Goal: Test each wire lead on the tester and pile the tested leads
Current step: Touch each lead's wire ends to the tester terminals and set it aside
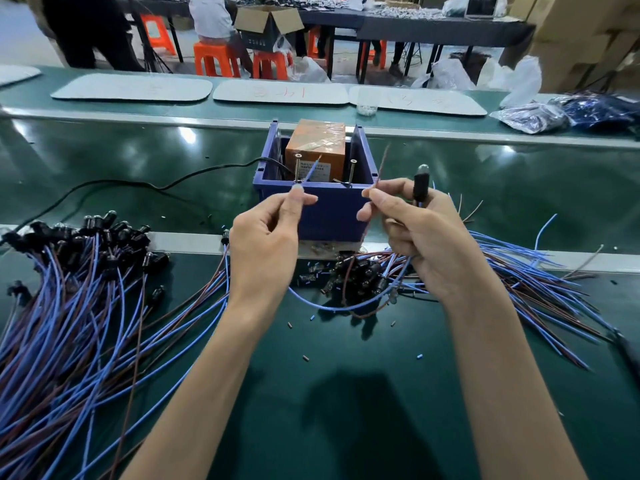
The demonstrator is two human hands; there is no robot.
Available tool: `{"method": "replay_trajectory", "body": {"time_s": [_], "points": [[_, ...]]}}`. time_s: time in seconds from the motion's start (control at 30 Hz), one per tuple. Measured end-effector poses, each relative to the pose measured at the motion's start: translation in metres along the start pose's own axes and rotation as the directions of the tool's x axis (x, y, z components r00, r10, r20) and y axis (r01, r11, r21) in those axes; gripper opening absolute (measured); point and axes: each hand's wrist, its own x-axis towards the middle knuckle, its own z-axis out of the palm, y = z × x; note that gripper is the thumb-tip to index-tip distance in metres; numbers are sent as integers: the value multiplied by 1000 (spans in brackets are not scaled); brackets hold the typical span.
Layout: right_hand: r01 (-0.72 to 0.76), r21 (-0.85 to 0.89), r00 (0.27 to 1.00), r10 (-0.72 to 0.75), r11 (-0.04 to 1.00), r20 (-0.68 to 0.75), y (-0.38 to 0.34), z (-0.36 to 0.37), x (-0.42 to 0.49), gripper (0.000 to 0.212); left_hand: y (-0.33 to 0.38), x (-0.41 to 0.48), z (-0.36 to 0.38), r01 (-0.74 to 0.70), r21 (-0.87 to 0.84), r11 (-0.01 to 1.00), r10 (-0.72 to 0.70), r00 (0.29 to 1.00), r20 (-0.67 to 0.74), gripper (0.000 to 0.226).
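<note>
The left hand [266, 237] pinches the blue wire [311, 169] of a lead, its tip raised towards the left screw [297, 169] on the blue tester box [329, 209]. The tip is blurred, so contact is uncertain. The right hand [419, 237] pinches the brown wire [382, 165] in its fingers [372, 195] and grips the black lamp end [420, 185]. On the green counter [346, 375] lie a left pile [69, 306] and a right pile [519, 271] of leads.

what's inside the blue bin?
An orange tape-wrapped box sits in the blue bin, black cable entering at left. Its lower part and the bin floor are hidden by the front wall.
</note>
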Motion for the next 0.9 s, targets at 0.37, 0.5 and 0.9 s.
{"method": "replay_trajectory", "body": {"time_s": [0.37,0.5,0.9], "points": [[-37,-50,995,33,998,-92,0,-4,4,19,-8,11,-7,-27,75,997,19,994,108,34],[-37,-42,988,30,998,-154,2,-5,5,16,-9,9,-9,0,35,999,0,1000,13,17],[-19,-53,965,5,998,-263,4,-3,8,32,-8,11,-12,-6,68,998,4,1000,28,38]]}}
